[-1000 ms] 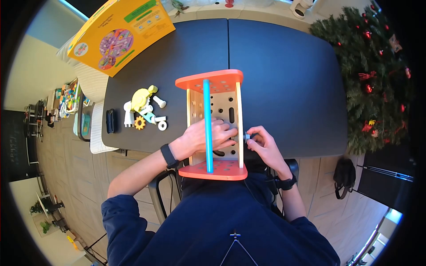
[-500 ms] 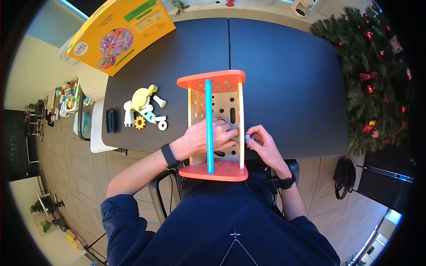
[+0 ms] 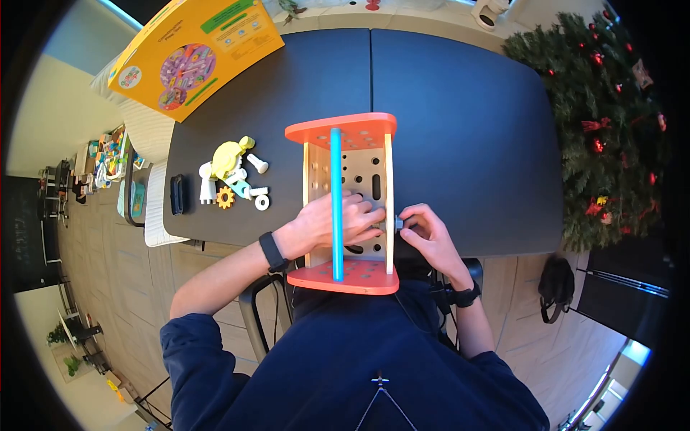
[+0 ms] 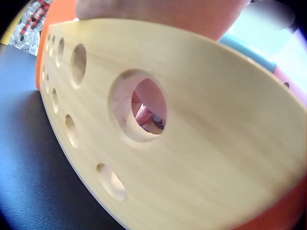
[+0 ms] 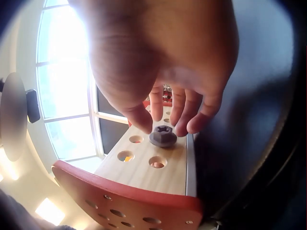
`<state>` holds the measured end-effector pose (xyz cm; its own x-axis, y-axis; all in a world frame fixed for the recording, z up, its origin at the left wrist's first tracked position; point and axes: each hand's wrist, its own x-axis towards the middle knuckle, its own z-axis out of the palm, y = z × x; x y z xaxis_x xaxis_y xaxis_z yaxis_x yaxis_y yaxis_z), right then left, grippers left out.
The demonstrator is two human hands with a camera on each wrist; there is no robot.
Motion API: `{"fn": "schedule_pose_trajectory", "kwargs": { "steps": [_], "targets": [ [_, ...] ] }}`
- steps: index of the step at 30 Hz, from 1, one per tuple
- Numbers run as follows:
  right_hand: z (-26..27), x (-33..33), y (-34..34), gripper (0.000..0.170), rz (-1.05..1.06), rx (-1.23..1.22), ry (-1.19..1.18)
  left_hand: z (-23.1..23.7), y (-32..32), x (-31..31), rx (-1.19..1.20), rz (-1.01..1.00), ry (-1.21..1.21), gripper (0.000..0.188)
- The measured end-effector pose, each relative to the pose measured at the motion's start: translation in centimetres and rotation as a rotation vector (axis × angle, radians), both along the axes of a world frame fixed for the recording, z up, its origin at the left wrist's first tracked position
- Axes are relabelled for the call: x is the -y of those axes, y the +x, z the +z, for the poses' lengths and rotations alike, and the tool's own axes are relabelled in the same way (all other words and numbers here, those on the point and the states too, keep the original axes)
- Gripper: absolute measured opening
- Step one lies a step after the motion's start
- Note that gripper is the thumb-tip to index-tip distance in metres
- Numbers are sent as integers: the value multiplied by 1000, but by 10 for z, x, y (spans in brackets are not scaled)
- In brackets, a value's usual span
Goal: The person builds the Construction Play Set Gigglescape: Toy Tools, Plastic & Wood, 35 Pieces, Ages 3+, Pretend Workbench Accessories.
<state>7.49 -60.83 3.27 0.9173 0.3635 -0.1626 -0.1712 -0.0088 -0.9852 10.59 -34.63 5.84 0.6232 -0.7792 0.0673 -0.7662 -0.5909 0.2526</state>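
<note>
A wooden toy toolbox with red end panels and a blue rod handle stands at the table's near edge. My right hand is at its right side wall, thumb and fingertips at the head of a grey bolt set in that wall. Passing under the blue rod, my left hand reaches inside the box, fingers bent toward the inner face of the same wall, opposite the bolt. I cannot tell what its fingertips hold. The left wrist view looks at the holed left side wall.
Left of the toolbox lie a yellow toy helmet, a yellow gear, a white ring and a dark case. A yellow box stands at the back left. A decorated tree borders the table's right side.
The right fingertips have shifted slightly about the bolt head, which shows different faces across the frames. The toolbox moved slightly right, then back. The left hand stays inside it.
</note>
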Motion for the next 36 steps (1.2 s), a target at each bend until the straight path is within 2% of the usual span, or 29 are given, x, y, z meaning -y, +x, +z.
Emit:
{"fn": "schedule_pose_trajectory", "kwargs": {
  "steps": [4, 6, 8, 12, 14, 16, 18, 21, 23, 25, 28, 31, 34, 36],
  "targets": [
    [0, 1, 6, 13, 71, -120, -127, 1, 1, 1, -1, 1, -5, 33],
    [-11, 14, 14, 13, 220, -128, -342, 0, 0, 1, 13, -1, -12, 33],
    [-10, 15, 15, 13, 220, -136, -389, 5, 0, 1, 0, -3, -31, 31],
    [0, -8, -2, 25, -71, -72, -78, 7, -1, 2, -16, 10, -46, 31],
    [0, -11, -4, 31, -99, -61, -4, 5, -1, 2, -4, 6, -53, 31],
    [0, -6, 0, 33, -6, -112, -43, 4, -1, 2, 4, 2, -56, 30],
    [-19, 9, 11, 26, 144, -163, -209, 4, -1, 2, 12, 6, -57, 30],
    [-16, 12, 19, 24, 260, -214, -424, 5, 0, 2, -15, 4, -32, 30],
    [-5, 10, 18, 24, 197, -163, -388, 7, 1, 3, -7, 1, -44, 30],
    [1, 2, 7, 23, 31, -37, -182, 7, 0, 3, -5, 2, -50, 30],
    [-5, 5, 4, 22, 103, -68, -16, 6, 0, 3, -10, 2, -46, 31],
    [-3, 0, 5, 22, 88, -143, -74, 6, 0, 3, -5, 1, -41, 31],
    [1, -4, 12, 33, 134, -94, -384, 5, -1, 3, 12, -1, -40, 31],
    [3, -10, 11, 40, 115, -87, -452, 4, -1, 4, 25, -4, -52, 31]
  ]
}}
